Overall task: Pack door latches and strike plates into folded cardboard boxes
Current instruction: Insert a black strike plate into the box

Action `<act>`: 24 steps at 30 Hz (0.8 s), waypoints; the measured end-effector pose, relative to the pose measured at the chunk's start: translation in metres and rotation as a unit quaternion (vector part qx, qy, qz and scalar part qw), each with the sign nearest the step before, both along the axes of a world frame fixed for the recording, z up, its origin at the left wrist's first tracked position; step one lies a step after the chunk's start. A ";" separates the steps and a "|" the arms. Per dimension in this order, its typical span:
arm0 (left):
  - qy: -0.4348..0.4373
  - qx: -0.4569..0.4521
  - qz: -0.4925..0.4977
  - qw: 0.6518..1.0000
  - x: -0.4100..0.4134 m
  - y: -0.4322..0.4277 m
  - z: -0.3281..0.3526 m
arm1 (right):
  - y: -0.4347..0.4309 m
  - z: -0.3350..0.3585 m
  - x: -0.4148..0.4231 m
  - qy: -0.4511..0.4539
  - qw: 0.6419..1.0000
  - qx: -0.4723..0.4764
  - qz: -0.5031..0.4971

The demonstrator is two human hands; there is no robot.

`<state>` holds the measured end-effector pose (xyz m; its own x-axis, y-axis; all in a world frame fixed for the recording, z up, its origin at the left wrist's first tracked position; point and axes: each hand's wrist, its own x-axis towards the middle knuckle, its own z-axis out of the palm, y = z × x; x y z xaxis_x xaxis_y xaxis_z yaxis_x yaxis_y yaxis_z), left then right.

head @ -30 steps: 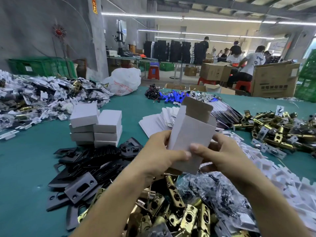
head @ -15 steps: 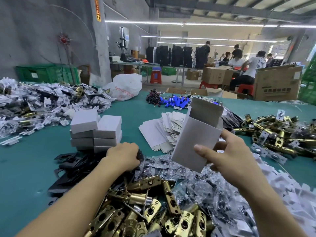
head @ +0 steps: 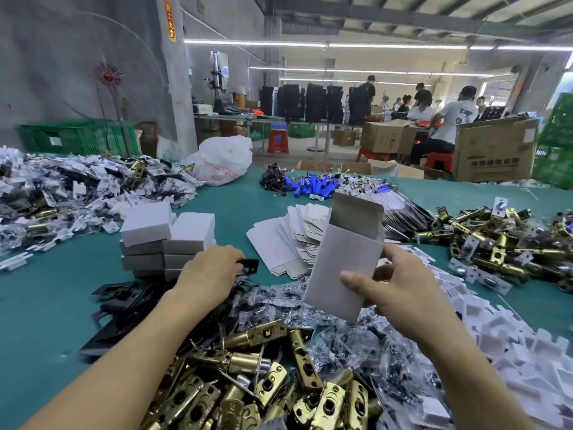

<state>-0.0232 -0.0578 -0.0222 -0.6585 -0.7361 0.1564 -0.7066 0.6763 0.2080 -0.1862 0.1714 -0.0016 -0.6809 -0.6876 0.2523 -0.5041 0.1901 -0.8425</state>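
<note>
My right hand [head: 400, 290] grips an upright white cardboard box [head: 344, 259] with its top flap open, held above the table's middle. My left hand [head: 210, 271] is over the pile of black strike plates [head: 121, 308] and pinches one black plate [head: 249, 265] that sticks out past its fingers. A heap of brass door latches [head: 263, 377] lies right below my forearms. Small clear bags of screws [head: 310, 308] lie spread under the box.
A stack of closed white boxes [head: 167, 240] stands left of centre, with flat unfolded boxes [head: 288, 240] fanned behind it. More brass latches [head: 502, 240] pile at right, white inserts [head: 511, 330] at near right, mixed packets [head: 62, 193] at far left. People work at distant tables.
My left hand let go of the box, reached left to the black plates and now lifts one. The box stays in my right hand, held a little higher.
</note>
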 end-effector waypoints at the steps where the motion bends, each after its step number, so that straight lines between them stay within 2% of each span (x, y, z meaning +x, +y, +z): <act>1: 0.060 0.016 0.002 0.998 0.001 0.004 0.006 | 0.000 -0.001 0.000 -0.001 1.000 0.001 -0.001; 3: 0.216 0.068 -0.017 0.974 0.002 0.014 0.020 | 0.000 -0.001 -0.001 0.000 1.000 0.003 -0.005; 6: 0.427 0.138 -0.069 0.891 0.006 0.043 0.044 | 0.000 -0.002 -0.001 0.002 1.000 0.003 0.000; 8: 0.507 0.170 -0.101 0.839 0.010 0.063 0.057 | -0.001 -0.001 0.000 0.000 1.000 0.007 0.009; 9: 0.526 0.177 -0.112 0.824 0.011 0.071 0.061 | -0.001 -0.001 0.001 -0.006 1.000 0.010 0.016; 14: 0.526 0.168 -0.135 0.823 0.010 0.097 0.068 | -0.003 0.002 0.011 -0.085 0.990 -0.018 0.113; 17: 0.518 0.161 -0.183 0.820 0.008 0.102 0.067 | -0.005 0.003 0.016 -0.134 0.976 -0.020 0.172; 19: 0.504 0.119 -0.218 0.827 0.007 0.101 0.066 | -0.007 0.001 0.018 -0.126 0.973 -0.003 0.194; 21: 0.470 0.041 -0.242 0.848 0.006 0.099 0.064 | -0.009 -0.002 0.020 -0.125 0.971 -0.007 0.202; 24: 0.420 -0.039 -0.238 0.875 0.007 0.097 0.061 | -0.011 -0.005 0.022 -0.131 0.969 -0.024 0.208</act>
<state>-0.0166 0.0392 0.0386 -0.5152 -0.3752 0.7706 0.0387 0.8880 0.4583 -0.1642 0.1599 -0.0071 -0.3929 -0.9078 0.1467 -0.2955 -0.0264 -0.9550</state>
